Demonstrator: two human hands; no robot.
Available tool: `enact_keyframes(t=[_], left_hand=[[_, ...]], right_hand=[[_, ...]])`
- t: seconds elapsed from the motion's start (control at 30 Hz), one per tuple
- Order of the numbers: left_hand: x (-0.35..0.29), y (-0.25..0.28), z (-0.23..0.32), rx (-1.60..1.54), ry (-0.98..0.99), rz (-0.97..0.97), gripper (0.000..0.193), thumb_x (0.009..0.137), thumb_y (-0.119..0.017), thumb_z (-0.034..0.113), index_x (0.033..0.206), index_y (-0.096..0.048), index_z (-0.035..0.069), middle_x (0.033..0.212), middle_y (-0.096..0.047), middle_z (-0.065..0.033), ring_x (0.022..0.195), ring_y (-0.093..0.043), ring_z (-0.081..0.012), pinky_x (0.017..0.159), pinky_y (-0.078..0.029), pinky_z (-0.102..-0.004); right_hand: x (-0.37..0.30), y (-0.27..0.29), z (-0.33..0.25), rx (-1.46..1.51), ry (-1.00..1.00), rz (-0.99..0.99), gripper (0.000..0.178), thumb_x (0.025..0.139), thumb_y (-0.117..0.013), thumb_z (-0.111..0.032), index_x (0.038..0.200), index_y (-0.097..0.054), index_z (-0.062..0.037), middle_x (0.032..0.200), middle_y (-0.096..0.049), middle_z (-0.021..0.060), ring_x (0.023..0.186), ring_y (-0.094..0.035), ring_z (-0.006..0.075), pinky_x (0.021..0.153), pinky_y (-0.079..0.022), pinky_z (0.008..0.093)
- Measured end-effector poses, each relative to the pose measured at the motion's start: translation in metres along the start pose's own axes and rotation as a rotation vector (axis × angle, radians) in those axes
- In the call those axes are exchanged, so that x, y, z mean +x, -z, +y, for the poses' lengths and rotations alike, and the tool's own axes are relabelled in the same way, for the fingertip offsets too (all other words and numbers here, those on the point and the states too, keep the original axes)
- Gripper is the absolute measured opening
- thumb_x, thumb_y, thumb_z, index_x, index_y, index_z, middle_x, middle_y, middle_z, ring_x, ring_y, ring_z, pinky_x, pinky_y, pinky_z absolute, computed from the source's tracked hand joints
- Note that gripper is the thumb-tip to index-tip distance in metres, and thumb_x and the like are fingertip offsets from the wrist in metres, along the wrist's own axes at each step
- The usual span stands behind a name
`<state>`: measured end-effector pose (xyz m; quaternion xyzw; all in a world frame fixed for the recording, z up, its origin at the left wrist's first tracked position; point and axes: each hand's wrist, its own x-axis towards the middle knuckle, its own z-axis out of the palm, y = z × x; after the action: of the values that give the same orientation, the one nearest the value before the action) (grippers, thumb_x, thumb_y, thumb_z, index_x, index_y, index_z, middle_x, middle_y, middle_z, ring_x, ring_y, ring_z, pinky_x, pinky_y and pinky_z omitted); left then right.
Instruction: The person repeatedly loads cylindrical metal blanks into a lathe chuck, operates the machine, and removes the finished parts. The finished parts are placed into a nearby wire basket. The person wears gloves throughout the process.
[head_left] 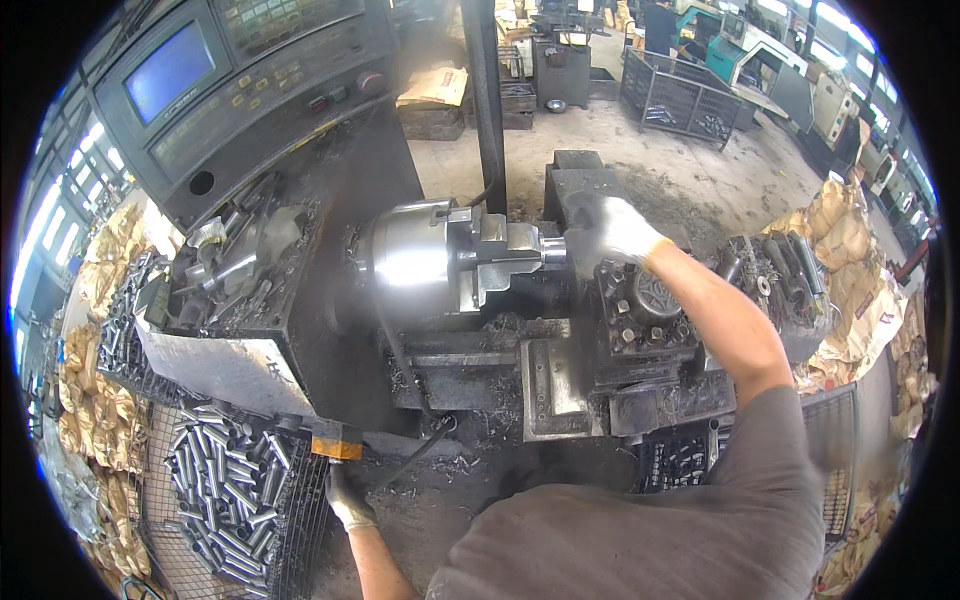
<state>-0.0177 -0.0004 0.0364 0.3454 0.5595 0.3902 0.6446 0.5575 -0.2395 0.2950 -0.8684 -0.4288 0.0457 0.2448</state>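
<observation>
A shiny metal tube (553,250) sticks out from between the stepped jaws (508,243) of a lathe chuck (408,257). At the tube's free end is my right hand (622,232), in a white glove with darkened fingertips. Its fingers look curled round that end, though they are blurred. Low on the left, my left hand (348,503), also gloved, is closed just below an orange block (336,448) at the machine's front. What its fingers grip is too dark to make out.
A wire basket (160,525) of cut metal tubes stands left of my left hand. The tool post (652,300) sits beneath my right forearm. A control panel (240,85) with a lit screen rises at the back left. Metal chips lie around the machine bed (455,367).
</observation>
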Motion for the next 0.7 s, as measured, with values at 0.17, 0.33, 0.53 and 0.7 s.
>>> enact_keyframes(t=[0.17, 0.33, 0.53, 0.7], left_hand=[[-0.084, -0.058, 0.049, 0.649, -0.871, 0.345, 0.060, 0.101, -0.069, 0.030, 0.145, -0.055, -0.008, 0.125, -0.070, -0.0276, 0.114, -0.069, -0.0428, 0.105, -0.055, -0.0522], [-0.115, -0.189, 0.154, 0.620, -1.741, -0.082, 0.052, 0.095, -0.071, 0.004, 0.142, -0.057, -0.011, 0.132, -0.066, -0.0294, 0.124, -0.064, -0.0440, 0.113, -0.049, -0.0490], [-0.038, -0.397, 0.277, 0.984, -1.741, -0.037, 0.075, 0.098, -0.066, 0.022, 0.164, -0.033, 0.005, 0.126, -0.069, -0.0317, 0.107, -0.071, -0.0501, 0.096, -0.056, -0.0551], [-0.008, -0.456, 0.345, 1.370, -1.381, -0.012, 0.091, 0.100, -0.065, 0.031, 0.172, -0.012, 0.012, 0.127, -0.070, -0.0346, 0.112, -0.073, -0.0479, 0.096, -0.057, -0.0548]], right_hand=[[-0.147, 0.022, -0.039, 0.409, 0.064, 0.308, 0.032, 0.090, -0.077, -0.008, 0.121, -0.075, 0.0002, 0.111, -0.080, 0.0133, 0.097, -0.076, 0.0173, 0.087, -0.060, 0.0314], [-0.250, -0.003, -0.053, 0.593, -0.044, 0.290, 0.029, 0.088, -0.077, 0.002, 0.116, -0.077, 0.0039, 0.109, -0.081, 0.0168, 0.101, -0.077, 0.0197, 0.091, -0.061, 0.0339], [-0.296, -0.035, -0.038, 0.602, -0.224, 0.232, 0.029, 0.088, -0.078, -0.001, 0.117, -0.077, 0.0018, 0.106, -0.082, 0.0128, 0.096, -0.078, 0.0170, 0.089, -0.062, 0.0320], [-0.328, -0.055, -0.011, 0.734, -0.328, 0.132, 0.034, 0.090, -0.083, -0.011, 0.122, -0.077, -0.0019, 0.109, -0.081, 0.0130, 0.098, -0.079, 0.0159, 0.088, -0.063, 0.0308]])
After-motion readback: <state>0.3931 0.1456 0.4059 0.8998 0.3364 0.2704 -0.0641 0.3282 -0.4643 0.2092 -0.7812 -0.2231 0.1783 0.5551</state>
